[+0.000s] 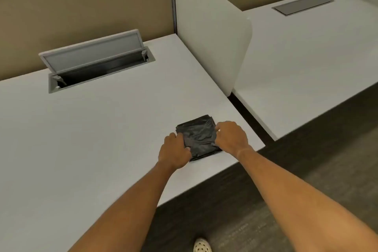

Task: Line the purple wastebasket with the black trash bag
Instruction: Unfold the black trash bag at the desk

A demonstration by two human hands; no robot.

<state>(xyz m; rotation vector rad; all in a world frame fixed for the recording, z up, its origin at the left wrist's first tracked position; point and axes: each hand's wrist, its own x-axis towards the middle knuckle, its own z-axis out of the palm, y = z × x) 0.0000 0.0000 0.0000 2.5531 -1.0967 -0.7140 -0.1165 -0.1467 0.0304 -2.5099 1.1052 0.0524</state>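
Two bare hands meet on a folded black trash bag (pixel 199 136) in the head view, only cam here. Bag = flat, squarish packet, glossy & creased, lying on the white desk (pixel 92 129) near desk's front right corner, just inside the front edge.

Left hand (pixel 176 152) sits at bag's left/near side, fingers curled onto the plastic, thumb tucked against the near left corner; looks like a pinch on that edge, grip narrow. Right hand (pixel 231 137) is at bag's right side, fingers bent over the right edge, knuckles up, also closed narrow on the plastic. Can't tell if bag is lifted at all; it reads as resting on the desk w/ both hands on it. Both forearms bare, reaching in from the bottom of frame.

Rel. to bag: farther back & to the left on the same desk, a grey cable hatch (pixel 98 61) w/ its lid propped open, dark slot under it. Behind the hatch, a tan partition wall (pixel 81 6). Right of bag, a white divider panel (pixel 214 37) stands upright along desk's right side, rounded front corner. Beyond the divider, a second white desk (pixel 306 57) w/ a closed grey hatch (pixel 302 4) flush in its top. Dark gap between the two desks. Below bag, past desk edge, dark carpet floor (pixel 235 200); a pale perforated shoe (pixel 202 245) shows at the bottom edge.

Purple wastebasket: not in frame.
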